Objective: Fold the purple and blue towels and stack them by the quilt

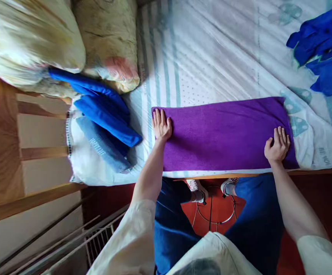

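towel [220, 137], purple, lay spread on the bed [226, 57], its long side running along the near edge. the left hand [161, 125] lay palm down near its far left corner, fingers extended and thumb apart. the right hand [278, 146] pressed on it close to the right end, thumb apart and fingers slightly bent. both hands were spread, with nothing gripped. faint creases crossed the towel toward its far right corner, and the right end slanted.

to the left, well clear of the towel, 1 blue garment [105, 110] lay loosely folded, with a grey-blue cloth [100, 143] bearing pale lettering just beside it. behind them sat bulky pale bedding [31, 34]. more blue cloth [326, 49] lay crumpled at the far right. the sheet was pale, with stripes and wrinkles. below the bed edge, 2 shoes [193, 185] showed beside a metal ring [226, 220] above the red floor [189, 210].
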Motion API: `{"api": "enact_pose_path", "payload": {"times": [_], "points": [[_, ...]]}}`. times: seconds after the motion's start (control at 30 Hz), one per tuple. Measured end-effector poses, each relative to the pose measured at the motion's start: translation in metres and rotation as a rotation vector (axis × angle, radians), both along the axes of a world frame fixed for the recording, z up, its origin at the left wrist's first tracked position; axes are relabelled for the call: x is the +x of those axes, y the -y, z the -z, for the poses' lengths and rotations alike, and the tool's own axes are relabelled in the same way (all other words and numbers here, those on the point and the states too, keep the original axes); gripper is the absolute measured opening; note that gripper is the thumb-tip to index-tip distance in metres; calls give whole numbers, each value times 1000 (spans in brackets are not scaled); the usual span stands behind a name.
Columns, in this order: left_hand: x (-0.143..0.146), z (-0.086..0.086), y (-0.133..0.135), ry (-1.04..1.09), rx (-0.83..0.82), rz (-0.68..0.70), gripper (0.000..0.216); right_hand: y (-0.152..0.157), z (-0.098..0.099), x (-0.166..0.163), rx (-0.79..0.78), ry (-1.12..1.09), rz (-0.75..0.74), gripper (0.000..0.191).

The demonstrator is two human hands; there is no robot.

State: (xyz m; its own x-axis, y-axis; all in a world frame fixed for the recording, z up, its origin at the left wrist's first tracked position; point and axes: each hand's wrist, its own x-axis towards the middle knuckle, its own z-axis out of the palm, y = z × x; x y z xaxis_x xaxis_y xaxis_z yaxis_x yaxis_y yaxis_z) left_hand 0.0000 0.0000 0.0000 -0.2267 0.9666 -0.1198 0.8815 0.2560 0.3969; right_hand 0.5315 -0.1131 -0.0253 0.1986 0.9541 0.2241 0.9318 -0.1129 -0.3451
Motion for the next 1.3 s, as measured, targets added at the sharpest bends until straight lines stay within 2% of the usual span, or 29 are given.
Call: {"api": "enact_pose_path", "payload": {"times": [0.1,0.17,0.3,0.37,0.43,0.67,0.8,0.87,0.97,1.03,1.13,1.2,1.3], "points": [[6,1,-5,3,71,-66,62,-1,-3,-2,-21,17,14,58],[32,3,13,17,114,-15,63,-1,-5,-5,-37,25,24,58],[115,7,92,98,113,287,61,-1,-9,-8,-73,34,36,58],[144,9,127,118,122,321,60,-1,-10,-8,-91,34,33,58],[157,12,145,127,160,300,59,-1,-11,-8,-104,28,28,59],[153,20,137,146,216,245,61,0,-16,-11,-128,-40,27,58],[157,21,138,181,226,233,62,-2,-25,-5,-107,-60,38,52],[158,21,139,202,222,229,62,-17,-35,5,-57,-71,79,48],[158,22,139,218,206,229,62,-65,-53,23,-12,-32,216,47],[157,22,139,213,206,223,61,-108,-63,31,-186,8,232,45],[158,21,139,202,214,219,60,-165,-74,37,-321,-6,141,30],[158,21,139,199,217,225,60,-190,-81,39,-390,-11,81,22],[158,21,139,202,210,227,59,-210,-94,42,-549,12,39,16]]}}
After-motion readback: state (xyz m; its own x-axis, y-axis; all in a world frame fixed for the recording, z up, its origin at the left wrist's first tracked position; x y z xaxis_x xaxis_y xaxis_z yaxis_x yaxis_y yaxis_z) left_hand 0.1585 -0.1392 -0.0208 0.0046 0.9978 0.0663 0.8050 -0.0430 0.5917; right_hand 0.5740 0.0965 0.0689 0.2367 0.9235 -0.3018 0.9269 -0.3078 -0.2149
